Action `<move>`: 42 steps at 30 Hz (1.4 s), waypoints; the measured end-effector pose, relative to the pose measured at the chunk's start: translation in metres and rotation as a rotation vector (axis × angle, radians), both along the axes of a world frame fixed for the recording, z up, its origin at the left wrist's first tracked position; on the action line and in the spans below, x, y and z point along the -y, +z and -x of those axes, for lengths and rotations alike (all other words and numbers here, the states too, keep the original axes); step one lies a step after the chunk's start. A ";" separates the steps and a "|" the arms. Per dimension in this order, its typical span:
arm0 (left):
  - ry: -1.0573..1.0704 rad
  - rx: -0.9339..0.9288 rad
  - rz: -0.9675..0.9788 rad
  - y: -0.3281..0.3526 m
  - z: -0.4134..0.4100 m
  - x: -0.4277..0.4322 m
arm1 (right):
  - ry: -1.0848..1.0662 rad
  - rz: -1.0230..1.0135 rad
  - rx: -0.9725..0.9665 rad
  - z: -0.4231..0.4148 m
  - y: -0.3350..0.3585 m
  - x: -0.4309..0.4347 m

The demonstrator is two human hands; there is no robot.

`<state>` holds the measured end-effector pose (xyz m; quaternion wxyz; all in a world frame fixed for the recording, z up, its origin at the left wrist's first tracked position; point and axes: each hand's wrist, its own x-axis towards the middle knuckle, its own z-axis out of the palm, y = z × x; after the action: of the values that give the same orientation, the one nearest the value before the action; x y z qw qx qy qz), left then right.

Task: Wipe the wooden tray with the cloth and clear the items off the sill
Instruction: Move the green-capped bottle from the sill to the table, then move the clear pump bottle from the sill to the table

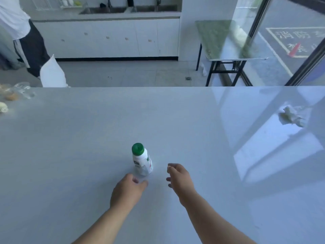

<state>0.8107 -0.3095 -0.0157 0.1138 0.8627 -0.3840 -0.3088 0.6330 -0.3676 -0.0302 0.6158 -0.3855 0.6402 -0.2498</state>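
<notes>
A white bottle [142,160] with a green cap stands upright on the pale grey counter [88,138], near its front middle. My left hand [127,190] hovers just below the bottle's base, fingers loosely curled and holding nothing. My right hand [179,178] is to the right of the bottle, a short gap away, fingers bent and apart, empty. A crumpled white cloth [293,116] lies at the counter's far right. No wooden tray is in view.
Food items and clear plastic [15,94] sit at the counter's far left edge. Beyond the counter a person [22,36] stands at the left near a white bag [51,73]. A folding table [226,43] stands by the glass wall.
</notes>
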 end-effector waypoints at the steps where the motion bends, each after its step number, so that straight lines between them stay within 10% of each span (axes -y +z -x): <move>1: -0.059 0.010 -0.014 -0.005 0.010 -0.007 | 0.020 0.064 -0.101 0.020 0.002 -0.005; 8: -0.759 0.184 0.169 0.001 0.185 0.019 | 0.189 0.401 -0.938 0.236 0.028 -0.052; 18: -1.464 0.194 0.323 0.050 0.540 -0.041 | -0.344 0.115 -1.151 0.536 0.060 -0.261; 32: -1.787 -0.036 0.318 0.073 0.916 -0.302 | -0.998 -0.220 -0.932 0.769 0.035 -0.569; 42: -1.555 -0.277 0.279 0.053 1.026 -0.360 | -1.443 -0.157 -0.091 0.868 0.001 -0.555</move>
<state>-0.2150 0.0504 0.0370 0.0194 0.2796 -0.8927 -0.3529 -0.2352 0.1879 -0.0291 0.2963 0.1681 0.7762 -0.5306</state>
